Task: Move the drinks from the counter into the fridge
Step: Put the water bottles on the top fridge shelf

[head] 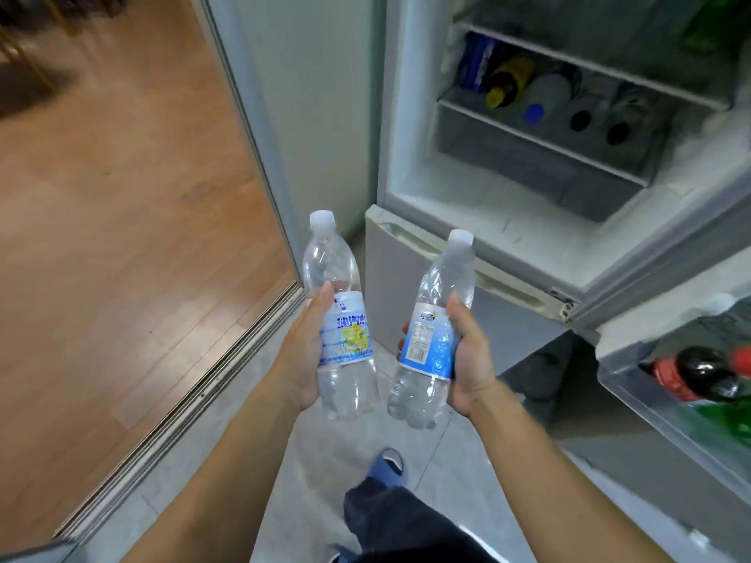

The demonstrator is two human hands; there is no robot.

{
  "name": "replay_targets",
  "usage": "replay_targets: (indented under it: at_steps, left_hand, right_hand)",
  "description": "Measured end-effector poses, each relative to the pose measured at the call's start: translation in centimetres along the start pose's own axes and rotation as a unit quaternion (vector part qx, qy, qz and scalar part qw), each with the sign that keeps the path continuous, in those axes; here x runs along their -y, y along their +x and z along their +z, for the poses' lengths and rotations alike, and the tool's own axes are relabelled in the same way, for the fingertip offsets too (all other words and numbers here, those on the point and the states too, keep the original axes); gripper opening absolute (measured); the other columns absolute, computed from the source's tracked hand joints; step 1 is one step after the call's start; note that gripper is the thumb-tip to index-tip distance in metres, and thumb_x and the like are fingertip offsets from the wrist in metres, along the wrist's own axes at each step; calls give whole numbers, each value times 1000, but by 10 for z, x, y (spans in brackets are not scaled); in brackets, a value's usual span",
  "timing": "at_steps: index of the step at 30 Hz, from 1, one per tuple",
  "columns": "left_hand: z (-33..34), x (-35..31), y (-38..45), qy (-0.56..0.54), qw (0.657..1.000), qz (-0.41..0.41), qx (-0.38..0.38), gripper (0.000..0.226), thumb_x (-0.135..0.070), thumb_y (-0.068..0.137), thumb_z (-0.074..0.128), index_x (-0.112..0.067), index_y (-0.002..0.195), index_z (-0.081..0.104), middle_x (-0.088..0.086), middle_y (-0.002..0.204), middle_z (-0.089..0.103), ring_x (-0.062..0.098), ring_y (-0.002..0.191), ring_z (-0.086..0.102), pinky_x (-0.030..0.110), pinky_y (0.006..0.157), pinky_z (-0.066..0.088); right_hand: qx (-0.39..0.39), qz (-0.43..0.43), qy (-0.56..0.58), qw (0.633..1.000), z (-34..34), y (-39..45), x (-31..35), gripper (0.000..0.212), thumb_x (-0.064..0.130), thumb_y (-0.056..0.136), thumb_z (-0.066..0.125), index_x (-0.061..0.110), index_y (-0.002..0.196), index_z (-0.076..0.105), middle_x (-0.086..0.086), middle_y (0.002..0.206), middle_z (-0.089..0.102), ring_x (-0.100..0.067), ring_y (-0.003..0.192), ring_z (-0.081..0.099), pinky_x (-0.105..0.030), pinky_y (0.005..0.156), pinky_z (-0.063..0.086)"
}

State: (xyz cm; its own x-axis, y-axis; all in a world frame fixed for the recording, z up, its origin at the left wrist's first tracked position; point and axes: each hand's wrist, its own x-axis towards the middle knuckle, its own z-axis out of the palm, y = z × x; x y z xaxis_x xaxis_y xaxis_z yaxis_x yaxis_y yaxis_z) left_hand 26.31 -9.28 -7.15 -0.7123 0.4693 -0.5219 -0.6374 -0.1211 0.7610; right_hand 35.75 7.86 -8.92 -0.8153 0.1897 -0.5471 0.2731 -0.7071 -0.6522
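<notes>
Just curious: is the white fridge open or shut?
Open: the white fridge's inside shelf of lying bottles shows.

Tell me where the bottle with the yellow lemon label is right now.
In the head view, the lemon-label bottle is left of centre, gripped upright in the left hand, beside the blue-label bottle and in front of the open fridge.

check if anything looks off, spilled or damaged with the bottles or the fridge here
Nothing stands out. The left hand grips a capped clear bottle with a lemon label, the right hand a capped blue-label bottle; neither leaks. The fridge stands open, with bottles lying in a row on its shelf.
</notes>
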Motion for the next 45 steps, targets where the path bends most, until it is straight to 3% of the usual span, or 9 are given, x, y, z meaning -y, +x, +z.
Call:
replay_targets:
  at_steps: [10, 15, 19, 24, 27, 32, 38, 42, 45]
  left_hand:
    - [70, -74, 95, -13, 991, -35, 126, 45, -47, 92, 53, -10, 113, 68, 12, 83, 68, 27, 71, 68, 38, 64, 57]
    - [117, -121, 142, 22, 982, -37, 182, 67, -47, 73, 68, -5, 125, 61, 19, 97, 69, 33, 83, 68, 43, 74, 56]
    - [166, -166, 175, 54, 971, -14, 231, 67, -35, 72, 77, -10, 130, 55, 21, 107, 68, 32, 84, 71, 43, 68, 59]
    - [229, -222, 206, 96, 948, 92, 289, 49, -37, 73, 72, -19, 118, 62, 12, 116, 70, 29, 102, 68, 51, 90, 55]
    - [269, -249, 227, 84, 945, 133, 288, 37, -28, 87, 69, -16, 120, 59, 7, 110, 72, 24, 97, 71, 49, 86, 58]
    - [338, -283, 258, 119, 938, 126, 301, 55, -35, 91, 68, -12, 138, 51, 13, 126, 66, 31, 107, 68, 49, 88, 57]
    - [388, -282, 290, 195, 901, 346, 177, 68, -23, 88, 71, -14, 145, 35, 5, 134, 54, 14, 114, 56, 16, 90, 51]
    - [409, -274, 320, 229, 884, 364, 183, 80, -19, 87, 73, -16, 152, 25, 2, 145, 44, 8, 123, 47, 7, 90, 40]
    - [428, -270, 336, 259, 859, 398, 192, 77, -13, 87, 72, -13, 150, 28, -20, 108, 46, -20, 85, 49, -8, 61, 34]
  right_hand:
    - [-66, -87, 43, 993, 5, 49, 96, 74, 68, 62, 71, 5, 101, 68, -15, 83, 68, -27, 70, 67, -37, 73, 57]
    - [-143, -163, 85, 973, 1, 63, 145, 50, 48, 67, 72, 12, 102, 73, -15, 94, 68, -30, 82, 66, -38, 73, 58]
    - [-191, -222, 67, 954, 4, 70, 191, 56, 36, 59, 75, 10, 109, 70, -12, 92, 72, -30, 83, 71, -39, 64, 60]
    - [-291, -356, 16, 888, 17, 83, 271, 20, 20, 82, 75, 19, 101, 67, 3, 82, 76, -13, 71, 72, -27, 59, 58]
    - [-326, -412, -5, 851, 25, 95, 325, 27, 21, 83, 78, 18, 106, 66, 1, 92, 76, -16, 80, 73, -30, 68, 60]
    - [-379, -461, -1, 803, 34, 109, 408, 25, 28, 82, 79, 26, 101, 62, 3, 102, 70, -15, 93, 69, -32, 75, 57]
    - [-404, -506, -66, 760, 20, 132, 464, 20, 21, 89, 72, 31, 92, 55, 10, 95, 62, -6, 88, 62, -40, 93, 55]
    - [-407, -472, -119, 773, 0, 153, 478, 61, 21, 89, 72, 12, 141, 42, -6, 135, 55, -20, 121, 55, -40, 104, 48]
    - [-407, -473, -135, 769, -9, 163, 487, 72, 21, 89, 72, 13, 149, 33, -9, 146, 48, -24, 130, 49, -47, 108, 45]
